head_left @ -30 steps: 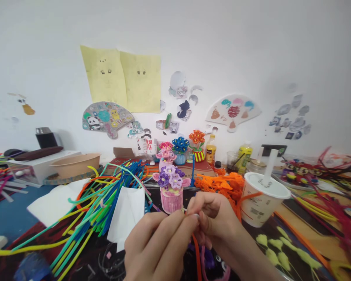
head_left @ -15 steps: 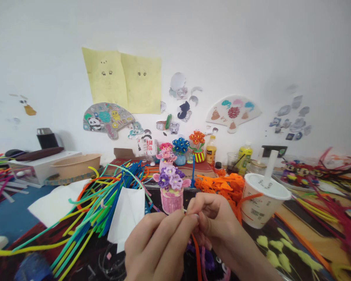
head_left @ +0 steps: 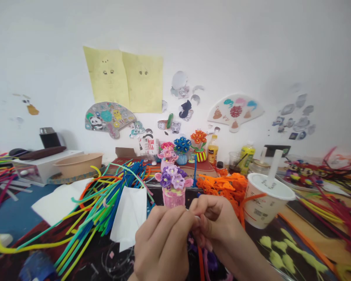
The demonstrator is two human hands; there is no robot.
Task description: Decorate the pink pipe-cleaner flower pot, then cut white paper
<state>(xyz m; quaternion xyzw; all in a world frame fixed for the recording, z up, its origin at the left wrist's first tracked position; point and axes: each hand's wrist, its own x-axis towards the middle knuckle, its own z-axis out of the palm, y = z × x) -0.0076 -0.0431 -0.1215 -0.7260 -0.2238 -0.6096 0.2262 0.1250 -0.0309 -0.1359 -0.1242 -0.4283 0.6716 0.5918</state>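
Note:
My left hand and my right hand meet low in the middle, fingers pinched together on an orange pipe cleaner that hangs down between them. Its upper part is hidden by my fingers. Just behind my hands stands a small pink pot with purple pipe-cleaner flowers. A pile of orange pipe-cleaner shapes lies to the right of it.
A white paper cup with a straw stands right of my hands. Long green, blue and yellow pipe cleaners and white paper sheets cover the left. More flower pots, bottles and a brown bowl line the wall.
My left hand has shifted slightly right and up, closing over the right hand's fingertips. The view has tilted a little; the pipe cleaner stays pinched.

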